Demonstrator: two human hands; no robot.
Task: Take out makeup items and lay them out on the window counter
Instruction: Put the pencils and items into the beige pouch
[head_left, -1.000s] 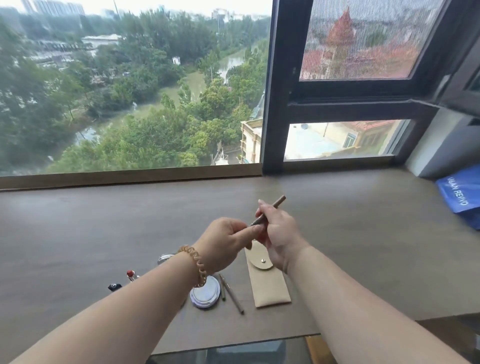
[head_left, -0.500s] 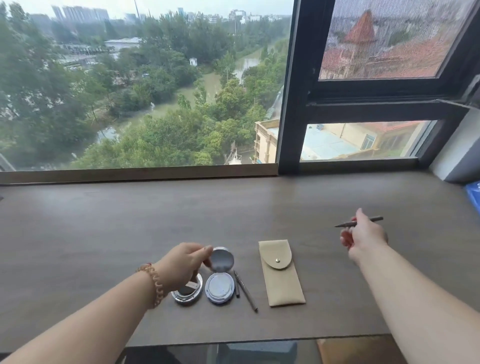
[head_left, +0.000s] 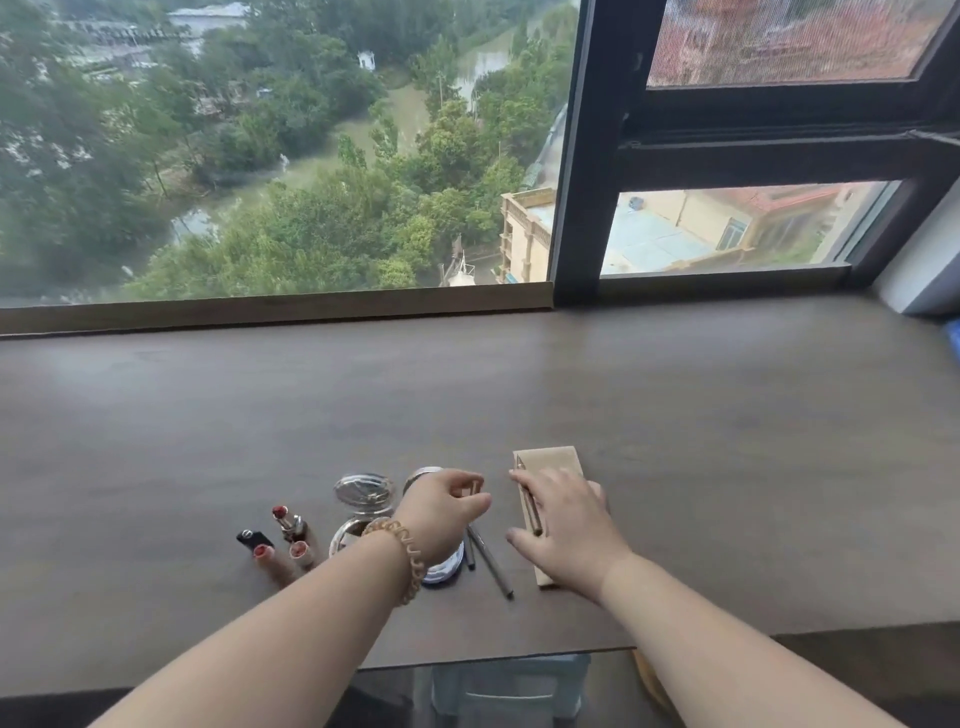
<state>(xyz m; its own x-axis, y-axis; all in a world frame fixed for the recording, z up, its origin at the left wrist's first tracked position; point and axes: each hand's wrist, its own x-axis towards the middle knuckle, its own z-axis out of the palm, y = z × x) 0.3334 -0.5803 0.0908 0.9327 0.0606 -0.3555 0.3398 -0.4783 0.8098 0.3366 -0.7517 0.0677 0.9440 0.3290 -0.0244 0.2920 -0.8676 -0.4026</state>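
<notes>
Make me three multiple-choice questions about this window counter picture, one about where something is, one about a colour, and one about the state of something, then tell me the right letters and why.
1. Where do the lipsticks lie compared with the hands?
A. To their left
B. To their right
C. Against the window

2. What colour is the pouch?
A. Blue
B. Beige
C. Black

3. How is the compact left of the left hand?
A. Shut
C. Wrapped in plastic
B. Open, lid raised

Answers: 1 A, the lipsticks sit at the left end of the row on the counter. 2 B, the pouch under the right hand is tan. 3 B, its round lid stands up behind the base.
</notes>
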